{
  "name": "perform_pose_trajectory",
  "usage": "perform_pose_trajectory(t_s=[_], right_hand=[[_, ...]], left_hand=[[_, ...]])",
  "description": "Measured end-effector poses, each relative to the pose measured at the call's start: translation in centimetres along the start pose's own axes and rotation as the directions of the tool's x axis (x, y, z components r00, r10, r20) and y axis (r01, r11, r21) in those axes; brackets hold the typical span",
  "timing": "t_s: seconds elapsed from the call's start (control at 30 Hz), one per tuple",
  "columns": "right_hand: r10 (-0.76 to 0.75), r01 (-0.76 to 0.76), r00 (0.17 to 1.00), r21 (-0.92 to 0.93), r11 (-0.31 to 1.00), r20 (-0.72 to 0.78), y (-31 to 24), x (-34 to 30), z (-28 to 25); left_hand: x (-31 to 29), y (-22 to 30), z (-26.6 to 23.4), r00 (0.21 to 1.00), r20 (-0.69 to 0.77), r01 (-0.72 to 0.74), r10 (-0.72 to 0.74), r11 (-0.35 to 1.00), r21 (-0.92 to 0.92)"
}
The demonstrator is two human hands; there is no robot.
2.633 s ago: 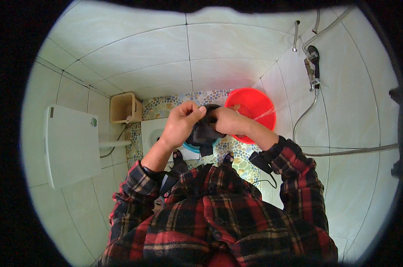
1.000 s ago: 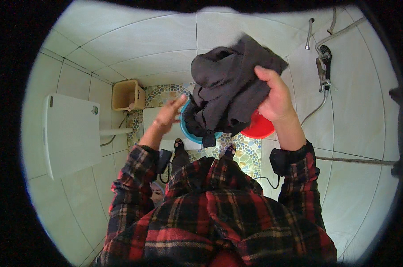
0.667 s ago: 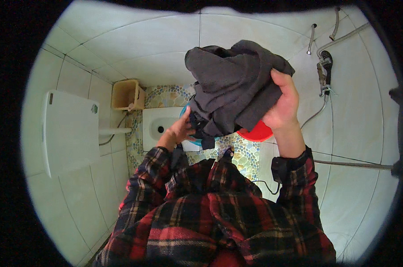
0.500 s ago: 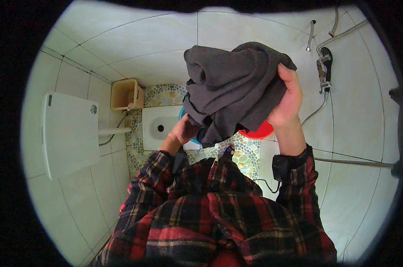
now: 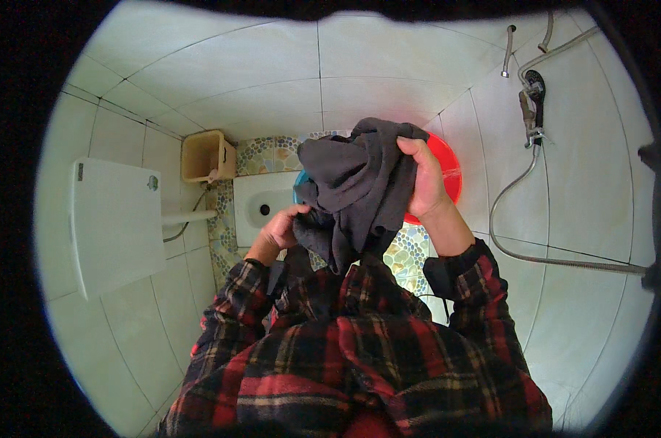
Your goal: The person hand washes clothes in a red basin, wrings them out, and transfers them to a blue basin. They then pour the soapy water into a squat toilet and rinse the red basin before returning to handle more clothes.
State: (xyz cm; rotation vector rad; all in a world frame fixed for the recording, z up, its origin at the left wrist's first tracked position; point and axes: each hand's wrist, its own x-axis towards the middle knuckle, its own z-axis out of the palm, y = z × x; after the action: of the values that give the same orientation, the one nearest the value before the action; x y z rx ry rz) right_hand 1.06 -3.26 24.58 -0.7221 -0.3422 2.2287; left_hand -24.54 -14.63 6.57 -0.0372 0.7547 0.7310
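Observation:
A bunched dark grey cloth (image 5: 360,175), perhaps a garment, hangs between my two hands in front of me. My left hand (image 5: 281,228) grips its lower left side, most of the fingers hidden behind the fabric. On the right edge, my right hand (image 5: 427,179) holds the cloth with the thumb on top and the fingers out of sight beneath. Below the cloth, a red basin (image 5: 449,169) shows past my right hand. The rim of a blue basin (image 5: 298,191) peeks out at the cloth's left; the rest of it is covered.
A white squat toilet (image 5: 246,196) is set in the pebble-patterned floor (image 5: 405,255) at the left. Behind it stands a beige bin (image 5: 203,155). A white cistern (image 5: 120,225) hangs on the left wall. On the right wall are a black shower head (image 5: 536,91) and its hose (image 5: 516,252).
Both hands have lowered the cloth and drawn it nearer to me; the right hand has shifted left. The cloth looks more gathered, and more of the red basin shows.

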Motion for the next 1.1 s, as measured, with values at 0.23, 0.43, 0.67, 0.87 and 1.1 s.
perform_pose_trajectory(t_s=[0.23, 0.43, 0.67, 0.87, 1.1], right_hand=[[-0.009, 0.012, 0.99, 0.018, 1.0, -0.138, 1.4, 1.8, -6.5], [0.03, -0.098, 0.938, -0.182, 0.978, -0.346, 7.4, 4.2, -14.3], [0.192, -0.377, 0.907, -0.926, -0.03, -0.376, 6.2, 3.7, -14.5], [-0.033, 0.002, 0.999, -0.96, 0.279, -0.007, 6.6, 3.0, -9.7], [-0.039, -0.008, 0.998, -0.748, 0.663, -0.045, 9.7, 4.0, -6.4]], left_hand=[[-4.4, 3.2, 1.5, 0.923, 0.116, -0.315, 0.367, 0.894, -0.32], [-5.0, 4.4, 4.5, 0.876, 0.122, -0.4, 0.467, 0.843, -0.359], [-5.1, 4.6, 6.9, 0.845, 0.156, -0.442, 0.511, 0.833, -0.334], [-6.5, 5.3, 9.7, 0.824, 0.231, -0.44, 0.517, 0.842, -0.312], [-6.7, 3.7, 11.8, 0.868, 0.278, -0.363, 0.412, 0.908, -0.21]])
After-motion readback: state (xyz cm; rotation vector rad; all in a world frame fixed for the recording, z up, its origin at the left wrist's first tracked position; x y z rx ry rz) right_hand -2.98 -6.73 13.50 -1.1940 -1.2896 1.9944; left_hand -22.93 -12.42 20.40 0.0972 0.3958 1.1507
